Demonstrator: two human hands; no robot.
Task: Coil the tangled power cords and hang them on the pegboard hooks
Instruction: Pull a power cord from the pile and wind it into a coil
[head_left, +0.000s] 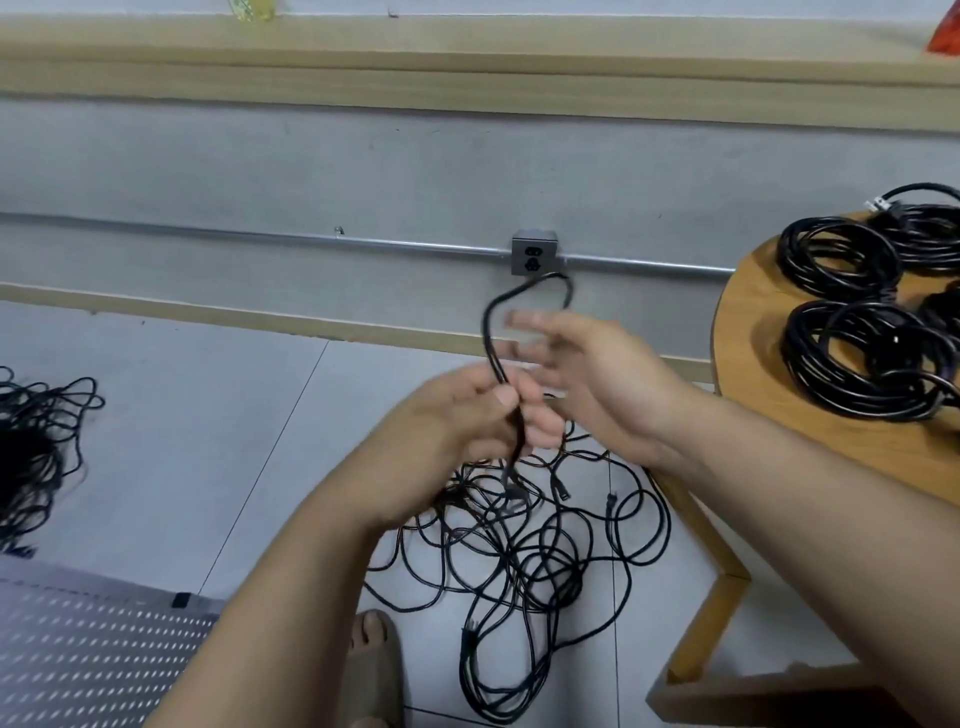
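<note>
My left hand grips a black power cord that rises from its fist in a loop. The loop arches over to my right hand, whose fingers are spread and blurred beside it. I cannot tell whether they touch the cord. From my left fist the cord drops into a tangled pile of black cords on the floor below. A white pegboard lies at the lower left.
Several coiled black cords lie on a round wooden table at the right. Another tangle of cords lies at the left edge. A wall socket sits on a metal conduit. A sandalled foot stands near the pile.
</note>
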